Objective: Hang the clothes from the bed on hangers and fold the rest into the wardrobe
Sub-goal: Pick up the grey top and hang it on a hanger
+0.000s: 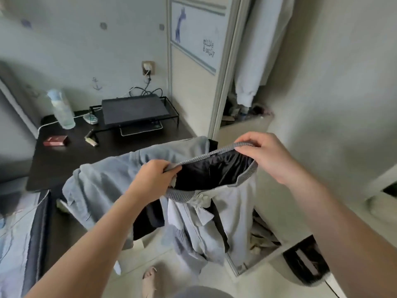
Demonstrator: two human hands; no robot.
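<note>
I hold up a pair of light grey trousers [193, 229] by their ribbed elastic waistband, which is stretched wide and shows a black lining. My left hand [153, 179] pinches the left side of the waistband. My right hand [266, 155] grips its far right side. The legs and a drawstring bow hang down toward the floor. A blue-grey garment [103, 183] is draped over something behind the trousers. The wardrobe [242, 87] stands open at the right, with a pale garment [257, 52] hanging inside. The edge of the bed [15, 237] shows at the lower left.
A dark desk [71, 160] at the left carries a monitor on a black stand [134, 111], a plastic bottle [61, 109], a red box [55, 140] and cables. The sliding wardrobe door [193, 61] stands behind it. A black object [305, 261] lies on the floor by the wardrobe base.
</note>
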